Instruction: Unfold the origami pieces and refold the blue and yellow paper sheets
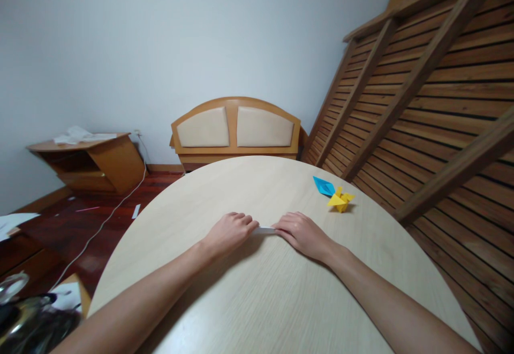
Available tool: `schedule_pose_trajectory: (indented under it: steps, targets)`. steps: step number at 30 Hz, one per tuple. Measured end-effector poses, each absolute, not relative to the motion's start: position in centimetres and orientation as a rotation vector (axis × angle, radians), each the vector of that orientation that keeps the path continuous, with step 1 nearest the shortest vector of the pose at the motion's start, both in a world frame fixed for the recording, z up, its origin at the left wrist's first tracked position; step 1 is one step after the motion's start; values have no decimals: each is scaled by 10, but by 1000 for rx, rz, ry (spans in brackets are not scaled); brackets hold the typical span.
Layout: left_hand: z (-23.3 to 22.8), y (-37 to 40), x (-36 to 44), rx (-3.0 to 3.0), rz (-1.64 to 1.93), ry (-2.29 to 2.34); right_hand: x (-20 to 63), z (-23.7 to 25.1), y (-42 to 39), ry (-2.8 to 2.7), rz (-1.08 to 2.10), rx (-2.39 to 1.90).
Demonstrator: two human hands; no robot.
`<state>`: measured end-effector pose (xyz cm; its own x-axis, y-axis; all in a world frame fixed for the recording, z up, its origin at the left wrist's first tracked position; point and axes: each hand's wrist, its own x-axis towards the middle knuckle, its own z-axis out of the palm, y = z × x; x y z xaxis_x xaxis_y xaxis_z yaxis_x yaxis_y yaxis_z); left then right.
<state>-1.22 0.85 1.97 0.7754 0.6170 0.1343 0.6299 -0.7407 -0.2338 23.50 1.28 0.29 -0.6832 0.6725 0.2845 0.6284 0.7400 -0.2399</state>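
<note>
The left hand [229,231] and the right hand [302,233] lie palm down on the bench [257,300], knuckles up, fingers curled and pressed onto a small white folded paper strip [265,230] that shows only in the gap between them. Each hand pins one end of the strip against the wood; whether any finger pinches it from below cannot be told. The strip lies flat near the middle of the bench, its long axis running left to right across the person's front, one end pointing under each hand.

The round bench top has plenty of bare surface before and behind the hands, and its curved far edge is well beyond the fingertips. To the right and further away, well apart from the right hand, a yellow folded paper figure [340,200] sits with a blue folded paper figure [323,186] touching or just beside it, both near the right rim. Past that rim a slatted wooden frame [433,102] leans close by. Beyond the far edge stands a padded headboard [236,128] against the wall, and a low wooden cabinet [96,164] sits at the left on the floor.
</note>
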Motion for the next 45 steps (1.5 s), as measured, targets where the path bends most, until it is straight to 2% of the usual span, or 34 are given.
schedule_pose_trajectory:
  steps: [8,20,33,45]
  targets:
    - [19,18,-30,-2780,-127,-896,237,5,12,-2505,436,-1010]
    - [23,31,-54,-2936,-155,-1137,247,4,16,-2435,568,-1059]
    - [19,16,-29,-2724,-338,-971,245,1,15,-2440,423,-1113]
    - [-6,11,-6,-2822,-398,-872,237,-1,13,-2474,405,-1051]
